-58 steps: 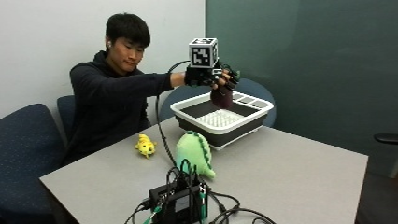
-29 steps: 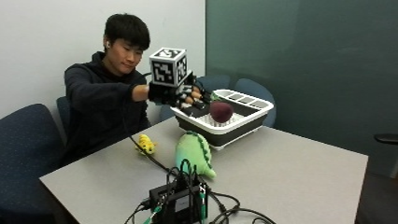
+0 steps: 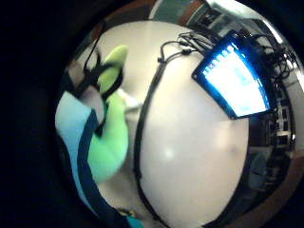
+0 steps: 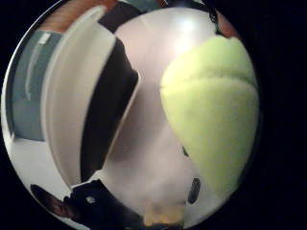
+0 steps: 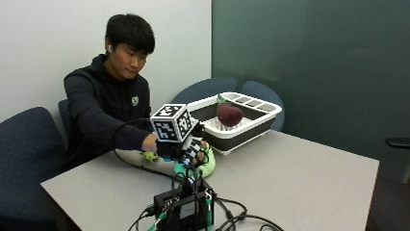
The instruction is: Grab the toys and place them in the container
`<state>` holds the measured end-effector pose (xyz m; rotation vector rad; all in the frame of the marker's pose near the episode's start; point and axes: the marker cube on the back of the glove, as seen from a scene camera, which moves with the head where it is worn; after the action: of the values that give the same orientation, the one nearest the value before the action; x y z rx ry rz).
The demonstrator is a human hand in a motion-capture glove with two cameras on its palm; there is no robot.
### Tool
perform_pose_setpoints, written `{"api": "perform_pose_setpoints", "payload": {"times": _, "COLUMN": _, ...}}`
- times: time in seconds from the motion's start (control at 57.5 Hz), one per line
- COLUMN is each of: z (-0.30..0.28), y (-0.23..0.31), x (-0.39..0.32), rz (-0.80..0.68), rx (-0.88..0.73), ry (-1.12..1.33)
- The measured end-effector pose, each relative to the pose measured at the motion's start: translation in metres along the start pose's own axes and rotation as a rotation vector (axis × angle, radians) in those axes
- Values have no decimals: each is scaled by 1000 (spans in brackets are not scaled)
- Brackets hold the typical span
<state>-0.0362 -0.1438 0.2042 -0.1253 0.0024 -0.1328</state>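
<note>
On the grey table (image 5: 307, 178), near its front edge, the gloved right hand (image 5: 185, 150) sits low over the green plush toy (image 5: 204, 166), most of which is hidden behind the hand and the black device (image 5: 183, 209) with its tangle of cables. From the outside view I cannot tell whether the fingers have curled round the plush or merely rest above it. The thumb-side palm view is filled on one side by the toy's pale green fabric, so the palm is close to it — close, though not surely holding.

Just left of the hand, a small yellow toy (image 5: 149, 156) lies on the table, partly covered by the sleeve. Farther back and to the right stands the white container (image 5: 256, 126) with its dark lower band; a dark red apple-like toy (image 5: 229, 114) already sits inside it, toward the near side. That placement suggests one item is done and two remain.

The hand looks to be reaching for the nearest, largest toy first, which makes sense — it blocks the way to nothing else and the container lies straight beyond it. The little-finger palm view shows the green plush beside a black cable (image 3: 142, 142) running across the tabletop, so a lift would do well to come up clear of that cable.
</note>
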Motion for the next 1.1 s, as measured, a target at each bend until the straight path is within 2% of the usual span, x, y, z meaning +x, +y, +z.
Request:
{"api": "perform_pose_setpoints", "payload": {"times": 0.122, "z": -18, "y": 3, "x": -4, "rz": 35, "rx": 58, "ry": -65}}
{"api": "perform_pose_setpoints", "payload": {"times": 0.243, "z": -68, "y": 5, "x": -18, "rz": 29, "rx": 124, "ry": -118}}
{"api": "perform_pose_setpoints", "payload": {"times": 0.417, "z": -172, "y": -9, "x": -84, "rz": -73, "rx": 271, "ry": -144}}
{"api": "perform_pose_setpoints", "payload": {"times": 0.539, "z": -203, "y": -24, "x": -150, "rz": -168, "rx": 329, "ry": -177}}
{"api": "perform_pose_setpoints", "payload": {"times": 0.609, "z": -198, "y": -35, "x": -185, "rz": -180, "rx": 287, "ry": -203}}
{"api": "perform_pose_setpoints", "payload": {"times": 0.73, "z": -169, "y": -73, "x": -186, "rz": -56, "rx": -16, "ry": -234}}
{"api": "perform_pose_setpoints", "payload": {"times": 0.783, "z": -163, "y": -84, "x": -174, "rz": -20, "rx": -91, "ry": -223}}
{"api": "perform_pose_setpoints", "payload": {"times": 0.904, "z": -134, "y": -48, "x": -214, "rz": -150, "rx": -78, "ry": -122}}
{"api": "perform_pose_setpoints", "payload": {"times": 1.096, "z": -169, "y": -26, "x": -154, "rz": -154, "rx": -51, "ry": -163}}
